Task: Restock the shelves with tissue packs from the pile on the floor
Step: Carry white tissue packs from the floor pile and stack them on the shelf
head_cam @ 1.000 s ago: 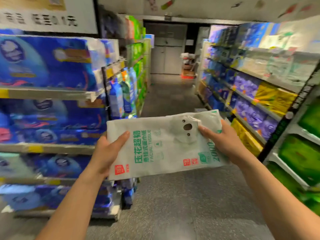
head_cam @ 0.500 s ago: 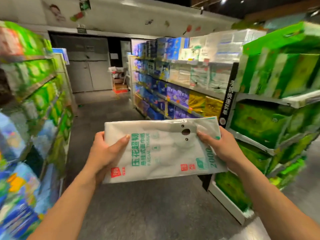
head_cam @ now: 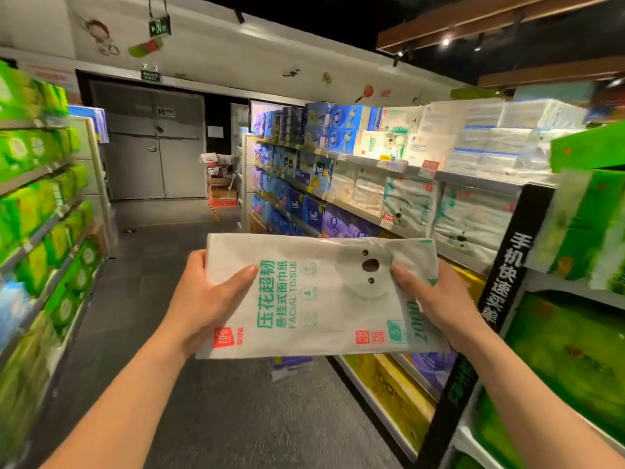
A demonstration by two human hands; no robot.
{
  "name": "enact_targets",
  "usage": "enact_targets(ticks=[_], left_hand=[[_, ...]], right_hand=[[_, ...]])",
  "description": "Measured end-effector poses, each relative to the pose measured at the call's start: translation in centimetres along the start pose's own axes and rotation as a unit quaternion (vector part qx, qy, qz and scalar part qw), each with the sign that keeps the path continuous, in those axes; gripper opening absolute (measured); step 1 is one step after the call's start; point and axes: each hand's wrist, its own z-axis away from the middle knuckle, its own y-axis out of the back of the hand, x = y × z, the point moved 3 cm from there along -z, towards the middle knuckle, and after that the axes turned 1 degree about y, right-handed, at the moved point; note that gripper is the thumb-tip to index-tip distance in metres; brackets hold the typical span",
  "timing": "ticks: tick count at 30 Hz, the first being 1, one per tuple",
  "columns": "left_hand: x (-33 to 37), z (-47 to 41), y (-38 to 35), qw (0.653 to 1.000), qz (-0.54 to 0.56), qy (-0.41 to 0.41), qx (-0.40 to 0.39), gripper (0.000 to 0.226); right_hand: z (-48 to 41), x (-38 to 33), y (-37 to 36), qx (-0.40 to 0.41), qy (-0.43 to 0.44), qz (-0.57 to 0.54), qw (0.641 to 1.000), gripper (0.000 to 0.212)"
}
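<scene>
Left grip [head_cam: 203, 309], right grip [head_cam: 436, 306] clasp tissue pack [head_cam: 321, 299]; thumbs [head_cam: 236, 277] atop

Single wide-angle head cam, faces fwd & down along aisle [head_cam: 236, 418]

The view swings right along the aisle. The blue packs that filled the 9 o'clock side a second ago are gone, and green packs [head_cam: 30, 211] stand there instead. The grey double door [head_cam: 148, 147] slides from 12 o'clock to about 10 o'clock. The shelf of white packs [head_cam: 372, 163] draws in from 2 o'clock to just behind the tissue pack [head_cam: 321, 299]. The green-stocked end shelf [head_cam: 571, 336] spreads over 3 to 5 o'clock. The tissue pack, earlier tilted up at its right end, now lies nearly level between left grip [head_cam: 203, 299] and right grip [head_cam: 436, 302]
</scene>
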Motion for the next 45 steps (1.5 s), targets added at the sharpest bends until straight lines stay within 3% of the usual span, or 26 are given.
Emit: enact_targets(ticks=[5, 10, 14, 24, 32, 34, 36, 38, 40, 43, 45], left_hand=[[-4.2, -15.8, -2.5, 0.999, -0.025, -0.017, -0.043, 0.066], [-4.3, -32.4, -5.8, 0.992, -0.018, -0.048, -0.117, 0.041], [-4.4, -45.0, -10.1, 0.988, 0.003, -0.066, -0.142, 0.063], [-8.3, -72.4, -24.6, 0.98, 0.029, -0.111, -0.161, 0.072], [-9.5, -93.2, -34.1, 0.978, 0.081, -0.134, -0.14, 0.085], [-9.6, -98.6, -36.4, 0.973, 0.085, -0.151, -0.151, 0.089], [-10.0, -103.9, -39.1, 0.96, 0.089, -0.183, -0.191, 0.075], [-9.9, -109.1, -41.8, 0.95, 0.095, -0.204, -0.215, 0.078], [-9.2, -114.3, -44.6, 0.947, 0.095, -0.209, -0.224, 0.09], [-6.6, -120.6, -48.8, 0.933, 0.092, -0.244, -0.249, 0.09], [-4.1, -123.5, -51.3, 0.922, 0.107, -0.262, -0.264, 0.091]], right_hand=[[-13.3, 3.7, -6.7, 0.034, -0.013, 0.0, 0.999, 0.029], [-26.9, 5.2, -10.9, 0.08, -0.017, -0.023, 0.996, 0.021], [-37.4, 7.2, -12.2, 0.12, -0.013, -0.029, 0.992, 0.025], [-64.4, 15.6, -13.2, 0.193, 0.014, 0.041, 0.98, 0.033], [-84.1, 15.4, -14.0, 0.213, 0.037, 0.115, 0.97, 0.046], [-88.2, 15.6, -14.2, 0.241, 0.042, 0.118, 0.962, 0.046], [-91.9, 16.4, -14.5, 0.278, 0.051, 0.124, 0.951, 0.044], [-95.1, 17.1, -14.7, 0.314, 0.06, 0.134, 0.938, 0.042], [-98.3, 17.4, -14.6, 0.347, 0.054, 0.135, 0.926, 0.049], [-102.4, 16.9, -13.8, 0.386, 0.049, 0.148, 0.909, 0.066], [-104.8, 15.9, -12.7, 0.408, 0.059, 0.149, 0.899, 0.066]])
